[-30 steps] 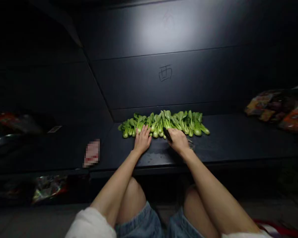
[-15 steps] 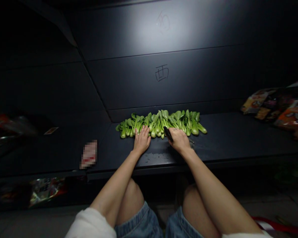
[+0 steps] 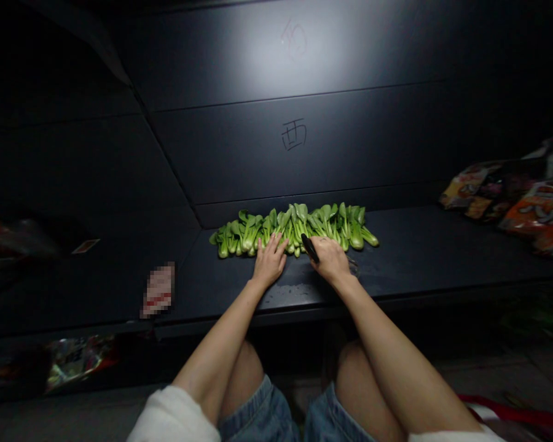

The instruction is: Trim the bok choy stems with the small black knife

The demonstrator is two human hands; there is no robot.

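Note:
A row of green bok choy (image 3: 246,238) lies side by side along the dark shelf (image 3: 410,245), leaves to the back and pale bases to the front. My left hand (image 3: 270,261), fingers spread, rests on the bases left of the middle. Right of it, my right hand (image 3: 330,258) is closed round what looks like a spray bottle (image 3: 310,248). Its black top juts out toward the bok choy, and a bit of clear body shows beside my wrist; the palm hides the rest.
Colourful snack bags (image 3: 534,212) stand at the right. A blurred-out card (image 3: 159,290) and a small label (image 3: 86,246) lie to the left. Shiny packets (image 3: 80,359) sit on a lower level. Water drops (image 3: 290,291) dot the shelf front; a dark back panel (image 3: 239,147) rises behind.
My left hand has slid a little to the right along the bok choy bases. My right hand keeps its grip near the same spot. The view has turned slightly to the right.

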